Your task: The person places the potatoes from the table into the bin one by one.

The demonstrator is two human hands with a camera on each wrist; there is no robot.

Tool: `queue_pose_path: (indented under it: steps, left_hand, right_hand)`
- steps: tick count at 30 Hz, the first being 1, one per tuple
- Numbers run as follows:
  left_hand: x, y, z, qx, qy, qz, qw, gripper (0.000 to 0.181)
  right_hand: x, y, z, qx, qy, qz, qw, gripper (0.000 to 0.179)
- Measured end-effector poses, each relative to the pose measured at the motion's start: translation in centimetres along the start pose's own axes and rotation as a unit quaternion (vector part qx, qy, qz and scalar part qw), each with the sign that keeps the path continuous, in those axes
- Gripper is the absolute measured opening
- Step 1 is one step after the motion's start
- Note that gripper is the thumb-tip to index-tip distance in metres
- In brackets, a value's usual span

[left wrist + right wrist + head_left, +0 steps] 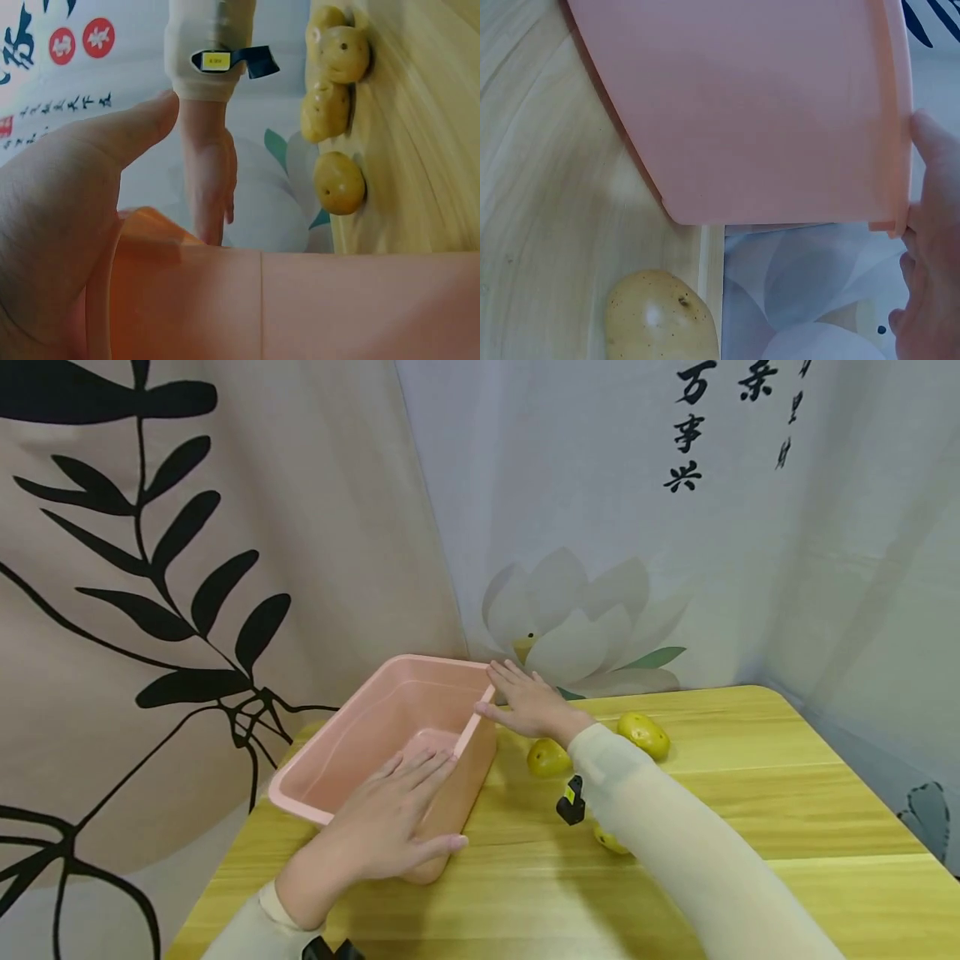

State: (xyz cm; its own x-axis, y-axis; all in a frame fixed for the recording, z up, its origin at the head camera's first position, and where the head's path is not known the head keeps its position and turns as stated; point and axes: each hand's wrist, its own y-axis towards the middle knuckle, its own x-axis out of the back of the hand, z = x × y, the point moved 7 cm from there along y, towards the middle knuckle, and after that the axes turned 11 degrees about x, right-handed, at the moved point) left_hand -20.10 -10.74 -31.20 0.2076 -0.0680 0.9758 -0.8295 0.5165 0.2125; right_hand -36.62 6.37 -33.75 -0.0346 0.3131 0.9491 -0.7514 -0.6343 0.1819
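A pink plastic bin [467,789] stands on the left of the table, its open top facing up. My left hand [393,822] lies across its near right rim, fingers stretched over the opening and thumb spread outside the wall. At the far right corner, my right hand [532,703] touches the rim with extended fingers. In the right wrist view, the thumb [930,139] rests against the rim edge. Yellow potatoes lie right of the bin: one potato [547,757] just below my right wrist, another [643,735] behind the forearm, and one [611,840] partly hidden by the sleeve.
The wooden table [780,793] extends to the right, with a rounded far corner. Behind it hangs a pale curtain [600,485] with a lotus and dark writing. Black leaf patterns cover the curtain on the left. A small black device [572,802] is on my right sleeve.
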Motion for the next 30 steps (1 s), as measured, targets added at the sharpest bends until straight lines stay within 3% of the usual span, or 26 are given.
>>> queue_pose_path:
  steps: [10,16,22,30]
  left_hand:
    - [-0.3,1.3,-0.7,0.001,-0.017,0.054,0.9984,0.091]
    - [-0.8,1.8,0.1,0.017,-0.026,0.103,0.9942,0.091]
    - [-0.2,1.7,3.6,0.051,-0.030,0.119,0.9911,0.087]
    - [-0.7,1.0,10.9,0.125,-0.024,0.106,0.9861,0.086]
  right_hand:
    - [0.0,0.0,-0.8,-0.012,0.025,-0.004,0.9996,0.085]
    - [0.0,0.0,0.0,-0.023,0.031,-0.006,0.9992,0.088]
    - [0.1,0.2,1.3,-0.031,0.031,-0.022,0.9988,0.084]
    - [-0.5,0.4,1.8,-0.055,0.047,-0.033,0.9968,0.085]
